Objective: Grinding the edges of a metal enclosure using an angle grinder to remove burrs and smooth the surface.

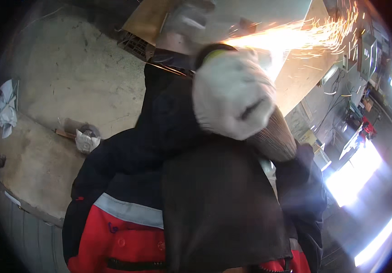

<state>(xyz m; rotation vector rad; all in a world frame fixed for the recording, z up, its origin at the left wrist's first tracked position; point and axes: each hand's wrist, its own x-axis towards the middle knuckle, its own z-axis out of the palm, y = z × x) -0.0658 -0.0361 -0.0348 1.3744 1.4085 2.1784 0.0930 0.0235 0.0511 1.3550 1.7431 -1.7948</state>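
Note:
My right hand (234, 95), in a white work glove with a ribbed cuff, is closed in front of my chest. At its far side shows a dark tool with a yellow-green band, a grinder (208, 51) by its sparks; the glove hides most of its body. Bright orange sparks (291, 37) stream from there to the right, over a grey surface (264, 10) and a tan board (303, 82). Beyond the grinder, my left hand (189, 20) is smeared by motion at the end of a dark sleeve; its fingers cannot be made out. Glare hides where the grinder meets the work.
A dark apron (223, 209) hangs over my red and black jacket. On the left, a grey roll-like thing with a white wrapping (87, 140) lies on the concrete floor (86, 68), and a white cloth (7, 109) sits farther out. Cables and clutter (362, 123) lie at the right.

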